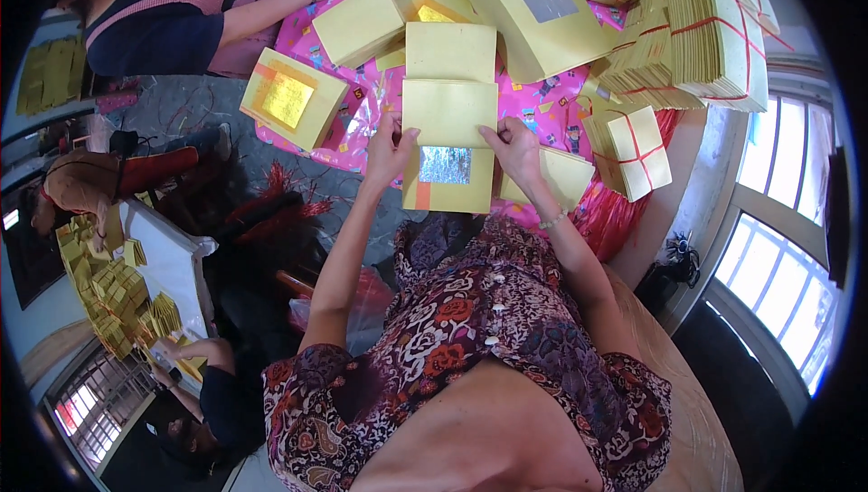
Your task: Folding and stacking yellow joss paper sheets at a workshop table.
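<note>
Yellow paper stack (449, 112): held between both hands, long axis across.
Left hand (387, 156): closed on left edge.
Right hand (515, 146): closed on right edge, equally near.

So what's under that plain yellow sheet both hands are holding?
Under the plain yellow sheet lies a yellow stack whose top sheet shows a silver foil square and orange strip; its upper part is covered.
</note>
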A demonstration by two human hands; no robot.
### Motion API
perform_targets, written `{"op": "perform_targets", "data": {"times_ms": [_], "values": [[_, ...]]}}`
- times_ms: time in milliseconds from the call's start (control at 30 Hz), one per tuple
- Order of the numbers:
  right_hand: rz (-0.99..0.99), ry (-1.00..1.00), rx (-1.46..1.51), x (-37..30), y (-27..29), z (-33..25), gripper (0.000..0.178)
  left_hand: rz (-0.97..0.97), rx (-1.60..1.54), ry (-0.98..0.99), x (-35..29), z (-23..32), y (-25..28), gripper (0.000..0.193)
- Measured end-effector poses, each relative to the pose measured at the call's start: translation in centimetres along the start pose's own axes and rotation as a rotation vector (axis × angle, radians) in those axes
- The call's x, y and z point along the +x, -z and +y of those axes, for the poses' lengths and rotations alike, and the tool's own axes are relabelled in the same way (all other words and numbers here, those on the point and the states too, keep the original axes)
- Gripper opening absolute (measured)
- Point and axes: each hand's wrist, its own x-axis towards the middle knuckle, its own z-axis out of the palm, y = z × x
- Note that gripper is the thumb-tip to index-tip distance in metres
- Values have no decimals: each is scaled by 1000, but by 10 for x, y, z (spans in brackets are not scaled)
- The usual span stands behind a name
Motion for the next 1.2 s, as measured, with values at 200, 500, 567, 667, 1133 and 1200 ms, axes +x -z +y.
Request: {"op": "perform_targets", "data": {"times_ms": [200, 500, 567, 667, 1133, 1200], "values": [[-42, -71, -48, 2, 2, -4, 34, -1, 15, 22, -1, 10, 0, 25], [-50, -66, -82, 4, -2, 5, 35, -9, -89, -3, 1, -5, -8, 24], [-50, -60, -88, 5, -2, 6, 35, -4, -111, -20, 3, -6, -9, 24], [-69, -69, -131, 5, -1, 7, 36, -18, -66, -13, 3, -8, -10, 25], [-54, -41, -242, 13, -2, 10, 41, 164, 410, 76, 5, 20, -23, 31], [-72, -75, -250, 15, -3, 11, 39, 225, 516, -21, 4, 23, -26, 24]]}}
